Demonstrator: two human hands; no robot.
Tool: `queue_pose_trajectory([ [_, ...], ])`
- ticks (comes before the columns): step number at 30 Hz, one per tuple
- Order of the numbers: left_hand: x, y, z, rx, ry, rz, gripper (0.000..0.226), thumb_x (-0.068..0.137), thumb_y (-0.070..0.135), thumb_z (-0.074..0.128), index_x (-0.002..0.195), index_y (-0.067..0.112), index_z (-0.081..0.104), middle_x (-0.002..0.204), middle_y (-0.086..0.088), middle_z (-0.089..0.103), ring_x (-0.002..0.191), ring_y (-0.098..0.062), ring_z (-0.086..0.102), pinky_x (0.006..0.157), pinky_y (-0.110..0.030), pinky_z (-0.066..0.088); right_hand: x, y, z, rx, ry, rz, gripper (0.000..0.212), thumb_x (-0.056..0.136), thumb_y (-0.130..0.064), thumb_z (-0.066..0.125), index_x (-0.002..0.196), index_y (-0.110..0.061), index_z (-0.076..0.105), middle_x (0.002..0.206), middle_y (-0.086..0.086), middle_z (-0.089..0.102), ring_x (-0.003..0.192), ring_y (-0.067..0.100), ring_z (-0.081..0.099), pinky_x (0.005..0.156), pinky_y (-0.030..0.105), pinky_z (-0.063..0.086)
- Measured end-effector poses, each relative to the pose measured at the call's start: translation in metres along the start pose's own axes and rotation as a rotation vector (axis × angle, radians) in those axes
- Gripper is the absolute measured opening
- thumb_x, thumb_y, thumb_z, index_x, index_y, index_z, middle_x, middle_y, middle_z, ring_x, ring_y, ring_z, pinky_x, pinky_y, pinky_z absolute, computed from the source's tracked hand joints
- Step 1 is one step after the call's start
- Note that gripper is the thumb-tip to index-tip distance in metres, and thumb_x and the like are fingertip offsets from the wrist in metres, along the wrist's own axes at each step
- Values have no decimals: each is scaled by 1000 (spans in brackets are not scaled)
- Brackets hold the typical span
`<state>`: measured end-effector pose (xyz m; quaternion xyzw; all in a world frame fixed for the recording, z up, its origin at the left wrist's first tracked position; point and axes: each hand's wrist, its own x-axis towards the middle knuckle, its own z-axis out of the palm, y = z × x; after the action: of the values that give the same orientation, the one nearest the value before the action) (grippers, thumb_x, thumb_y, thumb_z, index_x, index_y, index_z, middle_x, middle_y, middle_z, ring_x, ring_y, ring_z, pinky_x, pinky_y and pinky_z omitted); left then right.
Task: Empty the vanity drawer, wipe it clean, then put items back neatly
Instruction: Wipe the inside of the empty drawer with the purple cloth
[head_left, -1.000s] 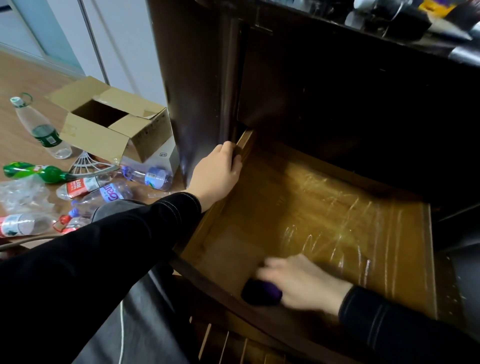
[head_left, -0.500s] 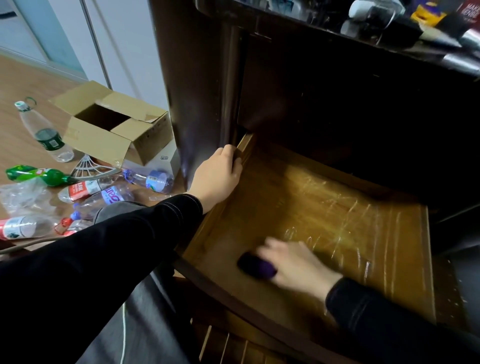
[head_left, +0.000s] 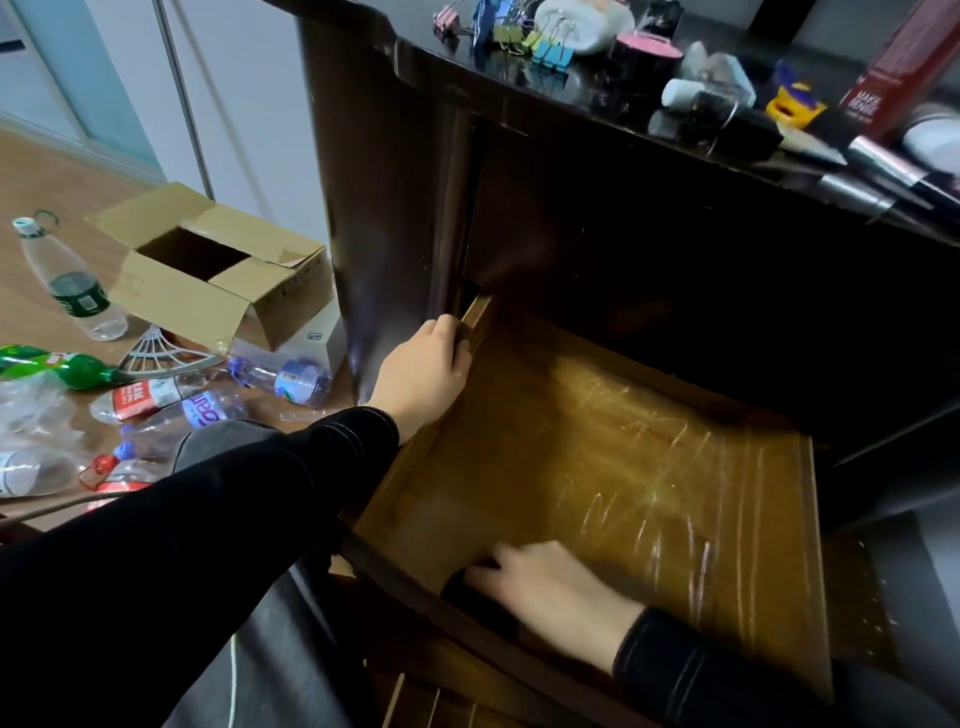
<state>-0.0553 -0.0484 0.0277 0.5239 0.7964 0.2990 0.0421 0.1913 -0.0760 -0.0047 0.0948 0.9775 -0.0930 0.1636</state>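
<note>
The wooden vanity drawer (head_left: 649, 467) is pulled out and holds nothing but my right hand and its cloth; its yellow-brown bottom shines with streaks. My left hand (head_left: 423, 369) grips the drawer's left side wall near the back corner. My right hand (head_left: 550, 592) presses a dark purple cloth (head_left: 467, 592) against the drawer bottom at the front left; the cloth is mostly hidden under the fingers. On the dark vanity top (head_left: 613, 111) lie coloured binder clips (head_left: 519, 36), a white pouch (head_left: 587, 26), a red box (head_left: 893, 73) and other small items.
On the wooden floor to the left stand an open cardboard box (head_left: 208, 275) and an upright plastic bottle (head_left: 67, 280). Several more bottles (head_left: 171, 400) and a white fan-shaped piece (head_left: 161, 353) lie scattered beside it. My knee is below the drawer's front left.
My right hand has slid the cloth toward the drawer's front left corner after a short move inward. My left hand has stayed on the side wall. The view tilted up, showing more of the vanity top.
</note>
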Motion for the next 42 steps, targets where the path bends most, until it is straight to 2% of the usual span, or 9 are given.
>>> queue_pose_trajectory([
  [6,0,-1,2,15,22,18,26,105,33,40,117,12,51,107,-7,60,90,-32,63,70,-35,44,31,85,-18,-2,92,319,46,89,-8,62,128,-31,55,107,-5,50,74,14,59,64,28,53],
  [11,2,1,-1,15,6,-2,26,104,34,41,117,13,51,108,-5,61,89,-29,62,71,-36,47,70,177,-46,23,280,804,48,93,-20,67,137,-29,52,116,7,64,100,30,67,80,40,56],
  [20,-1,7,-9,21,-30,-32,27,104,35,41,117,13,49,107,-6,59,92,-32,63,77,-42,52,55,109,-40,40,156,697,49,94,-14,62,139,-26,48,137,10,52,104,32,67,89,42,57],
  [24,-5,10,-11,7,-39,-27,28,105,34,40,119,12,50,109,-7,60,94,-33,63,76,-42,52,12,35,-2,48,63,363,54,90,-7,59,140,-25,49,122,3,50,80,27,67,68,33,53],
  [27,-5,10,-12,5,-41,-29,29,105,34,39,122,13,50,110,-6,59,95,-32,63,78,-42,52,2,34,8,40,40,300,59,87,-5,58,141,-28,51,106,-8,45,75,22,63,61,29,46],
  [31,-4,7,-8,1,-32,-22,29,105,35,40,120,13,50,108,-6,59,94,-31,63,77,-42,52,28,84,-10,42,176,486,52,90,-11,58,137,-33,50,109,-8,49,77,18,64,70,34,55],
  [34,-2,4,-5,3,-12,-9,27,105,35,40,119,14,51,107,-4,60,90,-28,63,74,-41,52,57,139,-39,5,256,762,50,92,-21,63,140,-34,51,117,-1,61,97,23,67,79,37,54],
  [37,-1,3,-3,14,3,-14,23,104,34,42,113,14,50,102,-3,58,86,-29,62,68,-36,44,84,181,-62,157,264,1016,33,98,-29,59,131,-25,58,96,2,64,95,28,66,75,33,45],
  [42,1,4,-3,12,-10,-28,20,103,34,43,107,15,46,98,-2,54,85,-31,61,67,-34,39,91,185,-57,154,324,1046,19,98,-25,59,116,-20,61,91,5,65,88,28,67,79,36,55],
])
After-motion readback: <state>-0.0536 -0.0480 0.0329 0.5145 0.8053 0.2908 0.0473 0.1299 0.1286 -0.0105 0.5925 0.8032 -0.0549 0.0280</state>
